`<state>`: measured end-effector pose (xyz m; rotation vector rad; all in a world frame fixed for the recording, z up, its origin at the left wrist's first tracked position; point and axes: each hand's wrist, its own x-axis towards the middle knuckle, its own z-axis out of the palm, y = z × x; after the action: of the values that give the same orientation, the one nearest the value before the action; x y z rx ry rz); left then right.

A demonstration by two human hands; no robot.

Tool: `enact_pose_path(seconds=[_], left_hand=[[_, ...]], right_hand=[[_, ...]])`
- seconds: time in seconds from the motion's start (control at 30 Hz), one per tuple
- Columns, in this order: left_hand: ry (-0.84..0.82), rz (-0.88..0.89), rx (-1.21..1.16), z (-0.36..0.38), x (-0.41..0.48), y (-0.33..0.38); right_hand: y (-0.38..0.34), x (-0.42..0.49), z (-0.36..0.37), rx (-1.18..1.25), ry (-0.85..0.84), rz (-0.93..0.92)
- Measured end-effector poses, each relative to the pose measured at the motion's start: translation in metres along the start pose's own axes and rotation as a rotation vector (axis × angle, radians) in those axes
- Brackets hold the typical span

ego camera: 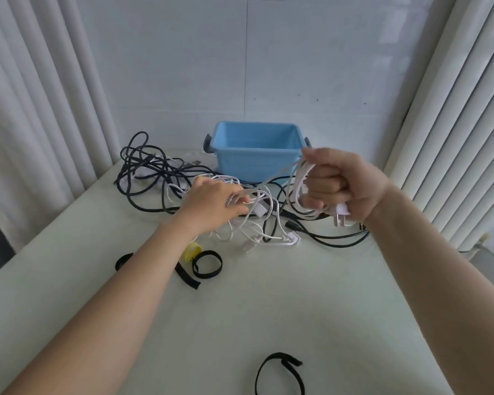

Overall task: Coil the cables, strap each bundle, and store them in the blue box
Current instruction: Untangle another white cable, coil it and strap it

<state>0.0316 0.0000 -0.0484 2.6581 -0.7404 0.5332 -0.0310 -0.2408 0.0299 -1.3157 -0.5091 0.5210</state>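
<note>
1. White cable (295,192) up in the air! Several loops of it hang gathered in the right hand (340,183), raised above the worktop (240,323) just in front of the blue box (254,163).
2. That right hand is a tight fist round the loops, and the white plug (341,215) pokes out below it, prongs pointing down.
3. One strand runs from the fist down and across to the left hand (211,201), whose fingers curl round it low over the pile.
4. Under the left hand, the loose white leads (254,232) lie tangled on the worktop, with connectors at the near edge of the heap.
5. The black cables (143,166) sprawl to the left of the box, and one black lead (340,242) sweeps out below the right hand.
6. The blue box sits at the far side of the worktop by the wall, top open, a dark handle at each end.
7. Straps now: a looped strap (207,265) lies beside the left forearm, touching a small yellow object (193,250). A flat strap (187,277) lies just nearer. A third strap (123,260) shows left of the forearm, and a near strap (280,372) curls at the bottom edge.
8. White curtains (40,109) hang on both sides.
</note>
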Motion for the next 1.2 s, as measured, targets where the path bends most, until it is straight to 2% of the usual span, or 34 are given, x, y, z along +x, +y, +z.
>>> enact_pose_path(seconds=[0.1,0.27,0.47,0.53,0.57,0.63,0.67,0.73,0.77,0.83,0.93,1.03,1.13,1.2], left_hand=[[0.021,-0.032,0.002,0.002,0.000,0.001],[0.001,-0.079,0.036,0.010,0.003,-0.008],[0.031,-0.077,0.027,0.012,0.001,-0.006],[0.067,-0.054,0.016,0.012,0.000,-0.004],[0.083,-0.035,0.005,0.012,0.000,-0.003],[0.106,0.014,-0.024,0.014,0.002,-0.005],[0.117,0.034,-0.043,0.015,0.002,-0.005],[0.138,0.074,-0.060,0.015,0.004,-0.005],[0.151,0.098,-0.062,0.014,0.005,-0.005],[0.181,0.137,-0.076,0.013,0.005,-0.005],[0.228,0.164,-0.094,0.009,0.004,-0.007],[0.275,0.168,-0.036,0.007,0.004,-0.008],[0.314,0.117,0.107,0.005,0.003,-0.009],[0.316,0.044,0.170,0.002,0.002,-0.011]], right_hand=[[-0.004,0.001,0.005,0.281,0.113,-0.133],[-0.003,0.005,-0.007,0.838,0.115,-0.345],[-0.015,-0.010,-0.027,1.021,0.307,-0.528],[-0.017,-0.008,-0.026,1.029,0.442,-0.573],[-0.017,-0.006,-0.024,0.954,0.549,-0.605],[-0.013,0.004,-0.017,0.633,0.726,-0.640],[-0.007,0.011,-0.018,0.412,0.802,-0.637],[0.008,0.019,-0.020,-0.195,0.939,-0.570],[0.017,0.021,-0.023,-0.525,0.943,-0.543],[0.029,0.023,-0.030,-1.041,0.845,-0.469],[0.039,0.023,-0.032,-1.519,0.712,-0.199],[0.038,0.021,-0.029,-1.599,0.595,-0.056],[0.027,0.016,-0.022,-1.439,0.478,0.009],[0.024,0.013,-0.015,-1.326,0.477,-0.045]])
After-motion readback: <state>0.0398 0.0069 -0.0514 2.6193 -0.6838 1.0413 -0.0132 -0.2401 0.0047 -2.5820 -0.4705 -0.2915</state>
